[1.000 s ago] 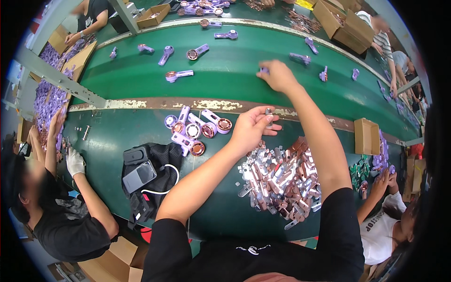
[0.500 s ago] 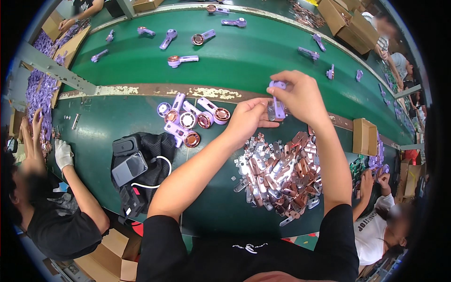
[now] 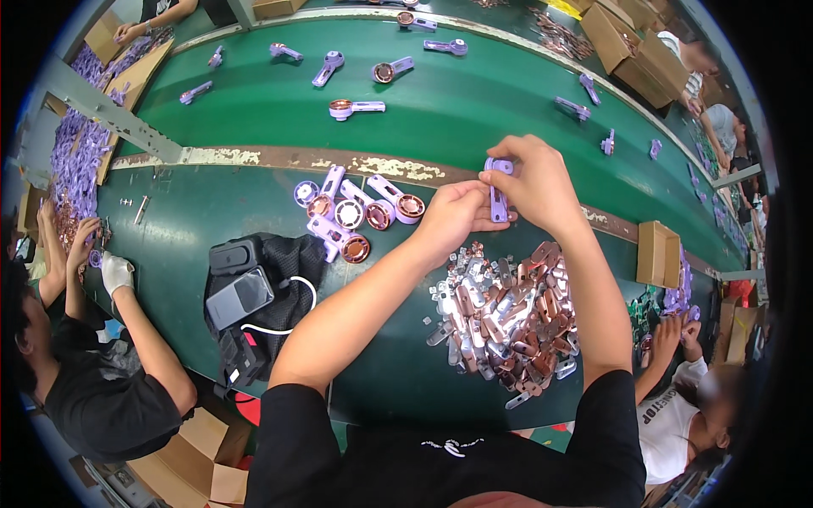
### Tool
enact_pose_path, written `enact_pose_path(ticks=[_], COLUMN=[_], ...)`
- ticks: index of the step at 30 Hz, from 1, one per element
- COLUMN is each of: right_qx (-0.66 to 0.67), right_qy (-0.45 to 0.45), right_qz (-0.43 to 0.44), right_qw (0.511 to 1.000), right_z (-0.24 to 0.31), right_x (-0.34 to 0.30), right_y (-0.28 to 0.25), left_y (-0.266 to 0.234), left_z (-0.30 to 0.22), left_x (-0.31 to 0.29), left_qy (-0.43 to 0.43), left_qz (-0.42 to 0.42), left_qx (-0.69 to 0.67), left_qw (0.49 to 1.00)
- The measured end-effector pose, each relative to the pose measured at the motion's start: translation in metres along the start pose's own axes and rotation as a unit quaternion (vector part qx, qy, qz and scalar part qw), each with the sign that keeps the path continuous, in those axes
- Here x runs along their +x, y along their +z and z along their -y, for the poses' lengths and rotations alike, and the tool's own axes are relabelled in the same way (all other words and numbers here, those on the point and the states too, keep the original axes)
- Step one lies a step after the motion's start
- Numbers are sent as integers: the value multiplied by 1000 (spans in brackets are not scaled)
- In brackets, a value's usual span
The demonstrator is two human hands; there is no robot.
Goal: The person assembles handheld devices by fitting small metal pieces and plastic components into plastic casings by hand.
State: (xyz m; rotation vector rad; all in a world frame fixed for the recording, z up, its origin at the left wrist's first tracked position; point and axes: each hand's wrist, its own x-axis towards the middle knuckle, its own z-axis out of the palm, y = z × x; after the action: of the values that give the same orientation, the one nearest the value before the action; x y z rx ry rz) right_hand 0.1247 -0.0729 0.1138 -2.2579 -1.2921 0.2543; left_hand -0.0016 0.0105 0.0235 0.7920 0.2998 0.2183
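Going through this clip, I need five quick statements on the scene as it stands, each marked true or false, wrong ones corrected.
1. The right hand holds a purple part. True.
2. The left hand rests on the metal heap. False: it is at the purple part's lower end.
3. The grey rectangular device lies on black cloth. True.
4. The metal heap is left of the black cloth. False: it is to the right.
5. The co-worker at left wears a white glove. True.
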Motion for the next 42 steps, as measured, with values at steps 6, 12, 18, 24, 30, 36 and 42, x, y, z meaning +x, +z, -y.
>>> enact_pose_path(ticks=[6, 12, 18, 24, 30, 36, 42], right_qx=[6, -3, 3, 6, -37, -55, -57], right_qy=[-8, -11, -26, -62, -106, -83, -63], right_qz=[4, 14, 14, -31, -91, -117, -133], right_qw=[1000, 1000, 1000, 998, 990, 988, 987], right_z=[1, 4, 5, 11, 20, 21, 12], right_x=[-1, -2, -1, -9, -22, -33, -26], right_y=[-3, -3, -2, 5, 11, 11, 16], left_y=[-2, -1, 1, 9, 6, 11, 17], left_z=[0, 0, 0, 7, 11, 4, 0], left_x=[0, -1, -2, -3, 0, -7, -12], left_qy=[1, 8, 13, 48, 88, 136, 120], left_qz=[0, 2, 11, -63, -76, -137, -137], left_qx=[5, -1, 12, 13, 44, 338, 266], left_qw=[1000, 1000, 1000, 997, 992, 921, 947])
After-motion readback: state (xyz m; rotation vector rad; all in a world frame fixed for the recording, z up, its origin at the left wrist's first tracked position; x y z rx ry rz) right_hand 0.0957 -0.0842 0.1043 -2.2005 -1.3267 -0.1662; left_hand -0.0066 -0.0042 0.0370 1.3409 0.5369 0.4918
